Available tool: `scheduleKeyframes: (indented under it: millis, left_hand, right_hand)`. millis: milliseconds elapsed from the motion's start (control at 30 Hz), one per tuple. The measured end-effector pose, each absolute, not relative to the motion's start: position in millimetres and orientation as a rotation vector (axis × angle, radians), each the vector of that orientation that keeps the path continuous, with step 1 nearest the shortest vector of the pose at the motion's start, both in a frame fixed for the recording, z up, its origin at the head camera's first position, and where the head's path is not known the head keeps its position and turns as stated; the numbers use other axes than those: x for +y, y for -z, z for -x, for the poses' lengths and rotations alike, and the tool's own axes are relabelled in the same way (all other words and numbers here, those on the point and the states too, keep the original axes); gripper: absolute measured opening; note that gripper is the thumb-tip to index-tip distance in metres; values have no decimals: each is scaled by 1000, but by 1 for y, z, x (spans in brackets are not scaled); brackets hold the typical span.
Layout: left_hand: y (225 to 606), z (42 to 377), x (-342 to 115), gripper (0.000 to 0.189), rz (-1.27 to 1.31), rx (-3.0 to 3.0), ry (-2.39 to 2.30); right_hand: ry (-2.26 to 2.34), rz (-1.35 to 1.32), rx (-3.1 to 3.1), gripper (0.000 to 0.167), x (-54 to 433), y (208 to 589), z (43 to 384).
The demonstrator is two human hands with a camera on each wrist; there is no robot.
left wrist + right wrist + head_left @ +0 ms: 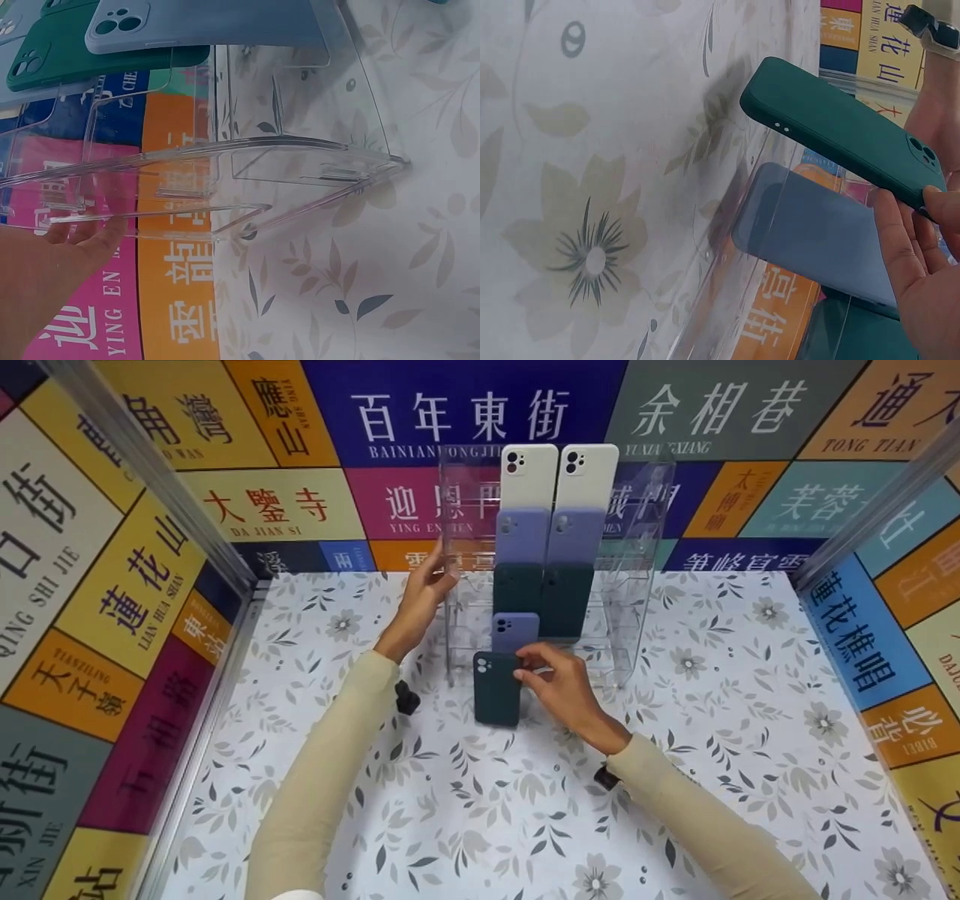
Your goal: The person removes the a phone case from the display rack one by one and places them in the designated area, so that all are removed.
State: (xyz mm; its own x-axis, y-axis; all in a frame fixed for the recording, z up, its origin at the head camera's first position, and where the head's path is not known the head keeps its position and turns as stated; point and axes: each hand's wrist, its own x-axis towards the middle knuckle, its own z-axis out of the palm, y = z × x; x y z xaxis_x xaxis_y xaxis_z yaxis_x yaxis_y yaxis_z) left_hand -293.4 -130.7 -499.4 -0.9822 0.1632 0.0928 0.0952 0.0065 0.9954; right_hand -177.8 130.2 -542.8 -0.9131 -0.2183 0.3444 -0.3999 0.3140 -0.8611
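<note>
My right hand pinches the upper right edge of a dark green phone case between thumb and fingers. The case is upright, in front of the lowest tier of a clear stepped display rack. Just behind it a lavender-blue phone case stands on the rack, its lower part covered. In the right wrist view, the green case hangs at a slant beside the blue case. My left hand holds the rack's left side, its fingertips at the clear panel.
Higher tiers bear pairs of cases: white at the top, lavender below, then dark green. A patterned white tabletop lies under the rack. Panels printed with place names wall in the back and both sides.
</note>
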Motion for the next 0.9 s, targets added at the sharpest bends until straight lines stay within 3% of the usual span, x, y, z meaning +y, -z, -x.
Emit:
scheduleKeyframes:
  millis: [900]
  left_hand:
    - [501, 293, -130, 69, -298, 2207, -2160]
  right_hand:
    - [-1843, -658, -2461, 21, 84, 561, 170]
